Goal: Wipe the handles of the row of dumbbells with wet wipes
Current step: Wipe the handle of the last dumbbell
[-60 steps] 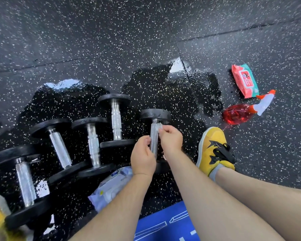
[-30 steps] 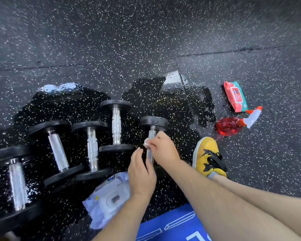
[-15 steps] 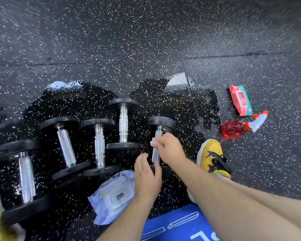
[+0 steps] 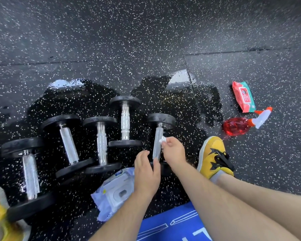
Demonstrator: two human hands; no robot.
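Several black dumbbells with knurled silver handles lie in a row on the wet speckled floor. At the right end is the rightmost dumbbell [image 4: 158, 136]. My right hand [image 4: 172, 150] pinches a small white wet wipe [image 4: 162, 140] against the right side of its handle. My left hand [image 4: 146, 173] sits at the near end of this dumbbell, fingers extended beside the lower handle and covering the near weight. To the left lie the middle dumbbell [image 4: 125, 122], another dumbbell [image 4: 102, 143] and two larger ones.
A pale blue wet wipe pack [image 4: 115, 192] lies just left of my left wrist. A red-green wipe pack [image 4: 244, 96] and a red spray bottle [image 4: 240, 125] lie at right. My yellow shoe [image 4: 213, 156] stands beside the dumbbell; a blue mat [image 4: 172, 225] is underneath me.
My right hand slid down from the top of the handle to its middle, and now shows the wipe. My left hand let go of the handle and dropped to the near end.
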